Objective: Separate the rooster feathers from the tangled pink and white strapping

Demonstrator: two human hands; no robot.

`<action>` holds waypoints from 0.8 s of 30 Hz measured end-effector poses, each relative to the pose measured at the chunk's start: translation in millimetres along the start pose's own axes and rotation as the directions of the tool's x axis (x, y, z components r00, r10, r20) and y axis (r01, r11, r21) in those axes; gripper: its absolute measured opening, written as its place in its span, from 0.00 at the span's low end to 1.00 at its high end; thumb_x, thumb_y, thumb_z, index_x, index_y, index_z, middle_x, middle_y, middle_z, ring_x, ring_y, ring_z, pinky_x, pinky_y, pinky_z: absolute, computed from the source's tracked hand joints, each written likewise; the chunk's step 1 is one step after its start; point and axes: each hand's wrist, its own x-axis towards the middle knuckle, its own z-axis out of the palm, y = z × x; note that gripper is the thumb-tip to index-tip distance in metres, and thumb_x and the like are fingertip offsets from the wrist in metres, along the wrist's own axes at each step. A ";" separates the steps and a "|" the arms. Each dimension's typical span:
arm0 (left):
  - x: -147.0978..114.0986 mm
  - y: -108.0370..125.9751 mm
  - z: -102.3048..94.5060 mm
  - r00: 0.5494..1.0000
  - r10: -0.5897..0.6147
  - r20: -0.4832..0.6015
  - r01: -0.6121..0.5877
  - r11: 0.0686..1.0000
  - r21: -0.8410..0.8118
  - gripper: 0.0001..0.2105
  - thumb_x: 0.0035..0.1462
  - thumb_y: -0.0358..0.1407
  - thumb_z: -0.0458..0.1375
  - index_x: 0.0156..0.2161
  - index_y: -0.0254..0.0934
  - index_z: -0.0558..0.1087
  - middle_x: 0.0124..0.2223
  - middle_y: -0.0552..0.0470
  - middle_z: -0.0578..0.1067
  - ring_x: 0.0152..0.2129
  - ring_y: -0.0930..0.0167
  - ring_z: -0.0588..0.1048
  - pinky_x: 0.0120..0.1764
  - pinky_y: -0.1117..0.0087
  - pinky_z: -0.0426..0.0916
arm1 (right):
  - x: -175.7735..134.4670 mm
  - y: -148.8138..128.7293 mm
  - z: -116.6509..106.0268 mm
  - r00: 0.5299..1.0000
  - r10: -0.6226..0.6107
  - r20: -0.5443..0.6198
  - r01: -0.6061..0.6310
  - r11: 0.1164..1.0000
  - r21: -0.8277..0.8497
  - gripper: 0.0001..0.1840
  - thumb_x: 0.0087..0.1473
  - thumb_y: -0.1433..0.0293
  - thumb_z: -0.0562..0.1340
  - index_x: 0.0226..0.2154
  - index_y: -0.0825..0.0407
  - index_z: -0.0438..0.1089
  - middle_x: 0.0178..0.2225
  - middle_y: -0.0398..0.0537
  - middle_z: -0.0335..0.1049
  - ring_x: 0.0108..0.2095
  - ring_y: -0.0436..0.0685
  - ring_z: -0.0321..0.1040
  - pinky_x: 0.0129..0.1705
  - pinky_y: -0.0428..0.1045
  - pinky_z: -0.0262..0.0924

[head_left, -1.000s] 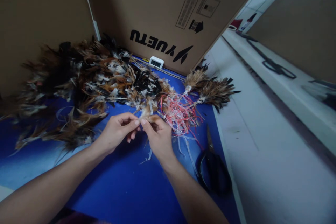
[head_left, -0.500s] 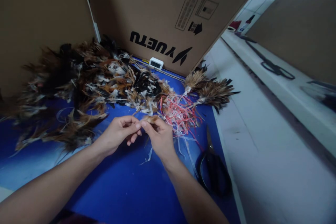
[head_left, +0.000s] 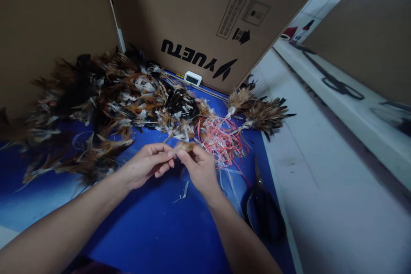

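A small tan feather (head_left: pixel 185 146) is pinched between my two hands above the blue tabletop (head_left: pixel 160 231). My right hand (head_left: pixel 201 167) grips its brown, fluffy part between thumb and fingers. With thumb and forefinger, my left hand (head_left: pixel 150 165) pinches the pale end. Whether it is one feather or a few together I cannot tell. Just beyond the hands spreads a large heap of brown, black and white feathers (head_left: pixel 128 98). Right of the hands lies a tangle of red and clear strings (head_left: pixel 221 137). A pale scrap (head_left: pixel 183 192) rests on the blue surface below them.
Black-handled scissors (head_left: pixel 263 209) lie at the right edge. Behind the strings are two tied feather bundles (head_left: pixel 265 113). Cardboard (head_left: pixel 192 4) walls the back, with a small white display device (head_left: pixel 193 78) before it. More scissors (head_left: pixel 342 87) lie on the right ledge.
My right hand has shifted slightly right, away from the left fingertips, so more of the feather shows between them. The whole view has moved a little.
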 end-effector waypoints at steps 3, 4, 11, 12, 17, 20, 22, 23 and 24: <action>1.2 4.5 -2.2 0.989 0.119 -0.082 -0.125 0.990 -0.072 0.09 0.50 0.35 0.65 0.26 0.32 0.71 0.23 0.54 0.72 0.11 0.83 0.60 0.14 0.82 0.53 | 9.9 5.0 -4.0 0.998 0.037 -0.057 -0.041 0.997 -0.071 0.09 0.55 0.64 0.60 0.33 0.51 0.73 0.27 0.42 0.71 0.27 0.51 0.67 0.32 0.47 0.62; 1.7 6.3 -3.7 0.979 0.167 -0.114 -0.179 0.978 -0.103 0.08 0.50 0.35 0.64 0.27 0.32 0.71 0.23 0.54 0.71 0.12 0.83 0.61 0.14 0.82 0.53 | 15.4 7.2 -4.5 0.997 0.020 -0.073 -0.029 0.992 -0.123 0.09 0.55 0.64 0.60 0.33 0.51 0.73 0.27 0.43 0.71 0.28 0.51 0.67 0.33 0.47 0.62; 8.0 16.0 -17.1 0.883 0.353 -0.309 -0.429 0.874 -0.228 0.06 0.48 0.30 0.65 0.27 0.32 0.71 0.24 0.56 0.70 0.13 0.84 0.60 0.14 0.83 0.54 | 65.1 18.2 21.0 0.996 0.030 0.082 0.033 0.738 -0.674 0.08 0.53 0.73 0.58 0.33 0.50 0.74 0.35 0.47 0.74 0.37 0.55 0.71 0.43 0.50 0.63; 8.7 16.4 -18.4 0.876 0.363 -0.317 -0.442 0.866 -0.232 0.06 0.48 0.30 0.65 0.27 0.32 0.71 0.24 0.56 0.70 0.13 0.84 0.60 0.14 0.83 0.54 | 70.9 18.7 26.7 0.996 0.058 0.073 0.011 0.704 -0.710 0.07 0.53 0.72 0.59 0.32 0.51 0.74 0.34 0.49 0.75 0.37 0.58 0.71 0.43 0.52 0.62; 9.3 18.2 -21.2 0.865 0.368 -0.341 -0.461 0.852 -0.249 0.05 0.48 0.30 0.65 0.28 0.31 0.72 0.23 0.55 0.70 0.13 0.83 0.60 0.14 0.84 0.54 | 90.3 23.7 42.6 0.988 0.156 -0.022 -0.117 0.632 -0.766 0.05 0.51 0.68 0.62 0.32 0.52 0.72 0.34 0.59 0.74 0.40 0.66 0.71 0.43 0.57 0.60; 8.8 20.5 -21.5 0.858 0.374 -0.351 -0.472 0.843 -0.256 0.05 0.48 0.29 0.64 0.28 0.31 0.72 0.24 0.55 0.70 0.13 0.84 0.60 0.14 0.84 0.54 | 96.9 29.1 38.2 0.985 0.168 -0.029 -0.135 0.663 -0.736 0.03 0.49 0.70 0.62 0.26 0.50 0.70 0.30 0.53 0.74 0.38 0.62 0.71 0.42 0.54 0.59; 8.4 22.2 -21.6 0.854 0.379 -0.356 -0.480 0.839 -0.258 0.05 0.48 0.29 0.64 0.28 0.32 0.72 0.24 0.55 0.69 0.13 0.84 0.60 0.14 0.84 0.54 | 99.8 32.5 31.0 0.986 0.164 -0.032 -0.141 0.710 -0.690 0.07 0.50 0.69 0.61 0.22 0.50 0.68 0.26 0.48 0.72 0.35 0.59 0.70 0.40 0.51 0.59; 8.2 23.0 -21.7 0.852 0.382 -0.358 -0.483 0.836 -0.259 0.05 0.48 0.29 0.64 0.28 0.32 0.71 0.24 0.56 0.69 0.13 0.84 0.60 0.14 0.84 0.54 | 100.7 33.7 26.9 0.986 0.161 -0.033 -0.143 0.739 -0.658 0.09 0.50 0.67 0.61 0.21 0.50 0.66 0.24 0.46 0.70 0.33 0.57 0.70 0.38 0.50 0.59; 7.9 23.8 -21.8 0.850 0.383 -0.362 -0.487 0.834 -0.260 0.05 0.48 0.29 0.64 0.27 0.32 0.71 0.24 0.56 0.69 0.13 0.84 0.60 0.14 0.84 0.54 | 101.0 34.3 22.7 0.987 0.160 -0.033 -0.146 0.770 -0.622 0.11 0.51 0.65 0.60 0.20 0.51 0.65 0.23 0.44 0.69 0.31 0.56 0.69 0.36 0.49 0.59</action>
